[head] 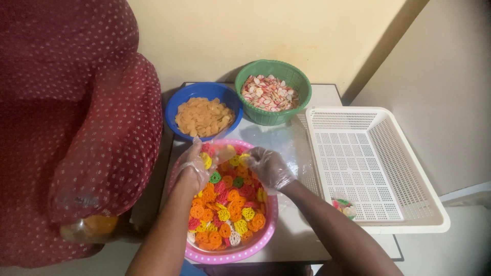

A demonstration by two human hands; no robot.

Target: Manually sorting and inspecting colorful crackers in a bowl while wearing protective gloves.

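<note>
Over the pink bowl (266, 232) of wheel-shaped snack pieces (227, 207), gloved left hand (197, 166) and right hand (268, 167) pinch a small clear bag (227, 152) open-mouthed, white tray (409, 214) at three o'clock.

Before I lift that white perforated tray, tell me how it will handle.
The white tray probably lifts lightly: thin perforated plastic, holding only one small packet. It may flex when gripped by one rim. Its corner overhangs the table, so a push could tip it.

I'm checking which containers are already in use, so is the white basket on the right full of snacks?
No, the white basket is almost bare, with only one small packet of coloured snacks lying near its front edge.
</note>
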